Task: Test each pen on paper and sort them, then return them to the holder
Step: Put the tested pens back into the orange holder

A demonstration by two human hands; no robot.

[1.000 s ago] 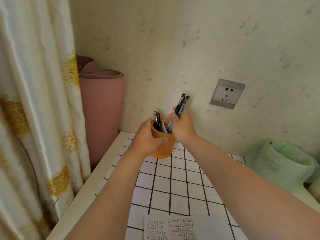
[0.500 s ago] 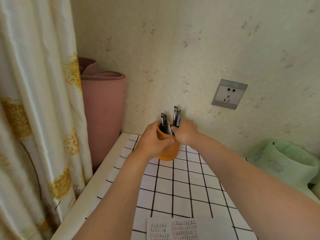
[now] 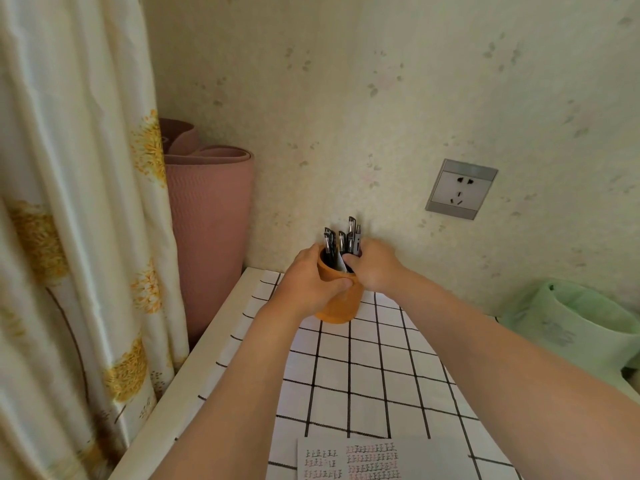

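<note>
I see left hand [image 3: 310, 284] wrapped round orange holder [image 3: 341, 306], which stands near back edge of table [image 3: 363, 375]. Right hand [image 3: 373, 269] grasps pens [image 3: 351, 235] upright in holder mouth. Paper [image 3: 420, 457] at front edge.

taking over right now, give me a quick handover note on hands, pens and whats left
Left hand: grips the orange holder round its upper wall.
Right hand: curled at the holder's mouth, holding the pens on that side.
Things: all visible pens stand in the holder, at the far end of the table; the paper, with rows of test marks, lies at the near edge.
Done: testing, judging by the marks; pens in the holder.
Left: likely only to let go of pens and holder.
</note>
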